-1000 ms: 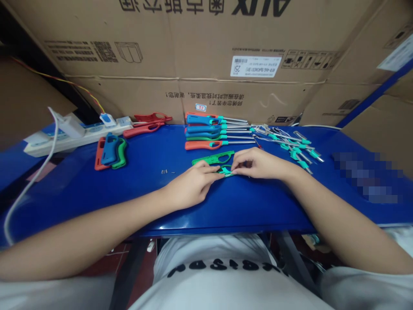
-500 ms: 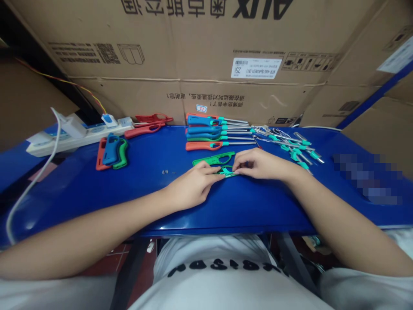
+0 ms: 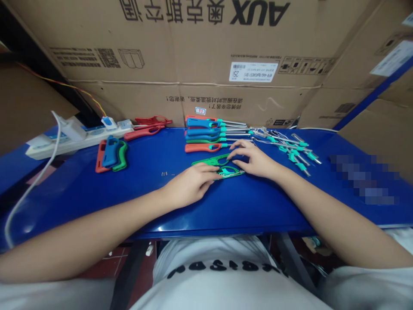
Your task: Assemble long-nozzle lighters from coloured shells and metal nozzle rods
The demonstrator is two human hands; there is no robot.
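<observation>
My left hand (image 3: 195, 185) pinches a green lighter handle half (image 3: 237, 172) at its left end. That half lies flat on the blue table, with teal and metal parts inside it. Just behind it lies a second green handle half (image 3: 206, 161). My right hand (image 3: 253, 160) hovers over the right end of this second half, fingers curved and apart. Whether its fingertips touch the plastic I cannot tell. Further back, several lighters (image 3: 201, 148) with red, blue and green handles and metal tubes lie in a row.
Several teal-ended metal tubes with wires (image 3: 295, 153) lie at the right. Red, blue and green handle pieces (image 3: 109, 153) are stacked at the left, near a white power strip (image 3: 82, 137). Tiny metal pins (image 3: 164, 174) lie left of my hand. A cardboard wall (image 3: 129, 94) stands behind.
My right hand has come off the front green half and moved up and back, its fingers spreading. My left hand keeps its hold, and more of the front half shows.
</observation>
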